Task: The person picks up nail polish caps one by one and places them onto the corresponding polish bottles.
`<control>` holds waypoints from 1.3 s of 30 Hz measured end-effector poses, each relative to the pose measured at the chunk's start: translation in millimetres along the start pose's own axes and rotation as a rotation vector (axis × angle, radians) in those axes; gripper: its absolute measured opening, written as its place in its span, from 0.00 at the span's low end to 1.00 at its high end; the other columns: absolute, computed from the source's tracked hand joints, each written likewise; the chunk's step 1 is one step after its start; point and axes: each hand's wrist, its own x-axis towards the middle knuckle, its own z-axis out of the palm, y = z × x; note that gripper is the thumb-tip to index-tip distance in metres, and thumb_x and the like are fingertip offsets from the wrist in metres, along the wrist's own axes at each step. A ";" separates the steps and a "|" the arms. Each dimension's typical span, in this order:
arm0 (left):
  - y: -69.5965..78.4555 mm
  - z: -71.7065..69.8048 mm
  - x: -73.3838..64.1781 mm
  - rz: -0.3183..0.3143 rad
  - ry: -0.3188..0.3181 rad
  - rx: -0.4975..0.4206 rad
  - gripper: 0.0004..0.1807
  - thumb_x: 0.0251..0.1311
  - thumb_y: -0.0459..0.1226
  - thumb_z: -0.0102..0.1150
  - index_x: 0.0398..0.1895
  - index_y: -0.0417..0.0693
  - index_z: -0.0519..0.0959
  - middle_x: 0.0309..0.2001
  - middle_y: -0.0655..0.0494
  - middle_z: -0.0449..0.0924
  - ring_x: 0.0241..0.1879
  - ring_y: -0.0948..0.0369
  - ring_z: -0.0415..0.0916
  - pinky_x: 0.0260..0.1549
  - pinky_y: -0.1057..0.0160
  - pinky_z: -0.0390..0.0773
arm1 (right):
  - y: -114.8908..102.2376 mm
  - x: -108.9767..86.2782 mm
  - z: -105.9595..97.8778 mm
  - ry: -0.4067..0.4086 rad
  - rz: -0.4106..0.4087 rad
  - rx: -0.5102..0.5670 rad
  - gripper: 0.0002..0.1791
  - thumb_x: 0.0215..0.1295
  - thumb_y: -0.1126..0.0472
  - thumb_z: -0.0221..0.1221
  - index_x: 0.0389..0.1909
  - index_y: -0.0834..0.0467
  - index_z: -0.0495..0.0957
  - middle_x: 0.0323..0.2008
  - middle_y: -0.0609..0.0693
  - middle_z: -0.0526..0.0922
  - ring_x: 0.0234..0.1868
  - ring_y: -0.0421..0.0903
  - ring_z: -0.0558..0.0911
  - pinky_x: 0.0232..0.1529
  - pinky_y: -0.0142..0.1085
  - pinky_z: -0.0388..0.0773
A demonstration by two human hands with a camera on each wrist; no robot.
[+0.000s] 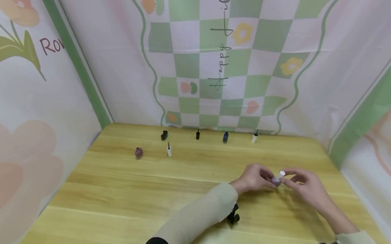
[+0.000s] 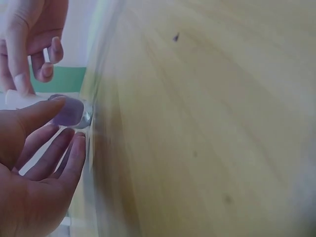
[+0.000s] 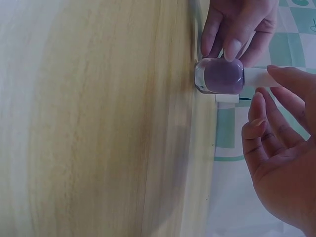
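A small glass bottle of purple nail polish (image 3: 221, 76) is between my two hands on the right of the table. Thumb and fingers of my left hand (image 1: 253, 177) pinch the bottle's body from the left. From the other side my right hand (image 1: 306, 185) pinches its white cap (image 3: 257, 77) between thumb and fingertips. The cap sits at the bottle's neck. In the left wrist view the purple bottle (image 2: 70, 111) lies under the left thumb, its clear base close to the tabletop.
Toward the back of the wooden table (image 1: 138, 200) stand a white brush cap (image 1: 255, 137), a dark blue bottle (image 1: 225, 137), a black brush cap (image 1: 197, 135) and a black object (image 1: 164, 135). Nearer, at left, are a mauve bottle (image 1: 139, 153) and another white brush cap (image 1: 169, 150).
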 end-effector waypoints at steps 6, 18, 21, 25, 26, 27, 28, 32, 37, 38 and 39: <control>-2.3 -13.4 -3.8 -0.007 -0.013 -0.013 0.15 0.52 0.33 0.79 0.44 0.47 0.87 0.38 0.62 0.87 0.33 0.72 0.80 0.36 0.74 0.79 | -4.1 -0.1 -2.2 -0.013 0.015 -0.007 0.19 0.68 0.58 0.68 0.56 0.61 0.81 0.36 0.58 0.88 0.31 0.44 0.84 0.26 0.32 0.76; -12.4 -54.2 -19.5 0.016 -0.033 -0.014 0.17 0.56 0.33 0.76 0.49 0.45 0.85 0.43 0.60 0.85 0.36 0.70 0.80 0.36 0.72 0.81 | -12.9 -6.9 -11.4 0.066 -0.037 -0.028 0.21 0.66 0.60 0.69 0.57 0.62 0.78 0.48 0.58 0.84 0.34 0.32 0.82 0.28 0.32 0.81; -15.6 -67.8 -24.8 0.034 -0.030 -0.033 0.17 0.57 0.34 0.75 0.50 0.43 0.85 0.45 0.58 0.85 0.36 0.69 0.79 0.36 0.72 0.81 | -17.3 -10.8 -15.9 0.104 -0.055 -0.039 0.21 0.65 0.61 0.70 0.56 0.61 0.78 0.44 0.51 0.84 0.34 0.30 0.81 0.27 0.31 0.80; -19.4 -86.3 -33.1 0.036 -0.017 -0.031 0.18 0.58 0.35 0.75 0.52 0.43 0.84 0.47 0.56 0.84 0.39 0.68 0.79 0.38 0.71 0.81 | -26.5 -15.5 -20.0 0.123 -0.078 -0.055 0.20 0.65 0.62 0.70 0.55 0.61 0.78 0.43 0.45 0.83 0.35 0.29 0.79 0.29 0.27 0.79; -20.4 -90.7 -35.2 0.033 -0.012 -0.028 0.19 0.58 0.35 0.75 0.52 0.43 0.84 0.48 0.56 0.84 0.39 0.68 0.79 0.38 0.71 0.81 | -29.6 -16.6 -20.1 0.127 -0.086 -0.054 0.20 0.64 0.62 0.70 0.55 0.61 0.78 0.43 0.44 0.83 0.35 0.29 0.79 0.30 0.26 0.79; -21.4 -95.0 -37.5 0.031 -0.008 -0.027 0.19 0.58 0.35 0.75 0.52 0.43 0.84 0.49 0.55 0.84 0.40 0.67 0.79 0.39 0.71 0.81 | -33.1 -17.6 -20.1 0.130 -0.095 -0.054 0.20 0.64 0.63 0.70 0.55 0.60 0.78 0.43 0.44 0.83 0.35 0.29 0.79 0.31 0.25 0.79; -22.8 -99.1 -39.6 0.030 -0.004 -0.026 0.19 0.58 0.35 0.75 0.53 0.43 0.84 0.49 0.54 0.84 0.41 0.67 0.79 0.39 0.70 0.81 | -37.1 -18.6 -20.1 0.130 -0.103 -0.055 0.20 0.64 0.63 0.70 0.54 0.60 0.78 0.43 0.43 0.82 0.36 0.29 0.79 0.31 0.24 0.79; -28.3 -113.5 -48.2 0.018 0.009 -0.034 0.20 0.59 0.35 0.74 0.54 0.42 0.83 0.52 0.50 0.84 0.42 0.66 0.79 0.39 0.69 0.82 | -55.6 -21.5 -17.3 0.128 -0.135 -0.057 0.18 0.62 0.64 0.71 0.52 0.57 0.80 0.42 0.41 0.83 0.34 0.32 0.80 0.30 0.25 0.79; -36.7 -129.6 -57.8 0.034 0.026 -0.028 0.21 0.60 0.37 0.74 0.55 0.41 0.83 0.53 0.49 0.84 0.43 0.65 0.79 0.40 0.68 0.82 | -77.6 -21.5 -7.0 0.103 -0.184 -0.068 0.16 0.62 0.64 0.71 0.50 0.57 0.81 0.39 0.46 0.84 0.34 0.34 0.80 0.30 0.27 0.80; -38.5 -133.1 -59.9 0.044 0.029 -0.019 0.21 0.60 0.37 0.74 0.55 0.40 0.83 0.54 0.48 0.83 0.43 0.64 0.79 0.40 0.68 0.83 | -81.2 -20.7 -3.9 0.098 -0.194 -0.067 0.15 0.62 0.64 0.71 0.49 0.57 0.82 0.39 0.47 0.85 0.34 0.34 0.80 0.30 0.27 0.80; -40.1 -136.5 -62.0 0.055 0.032 -0.011 0.21 0.60 0.37 0.73 0.56 0.39 0.82 0.54 0.48 0.83 0.44 0.63 0.80 0.41 0.68 0.83 | -84.4 -19.6 -0.5 0.094 -0.206 -0.065 0.15 0.62 0.65 0.71 0.49 0.57 0.82 0.39 0.48 0.85 0.34 0.34 0.80 0.31 0.28 0.79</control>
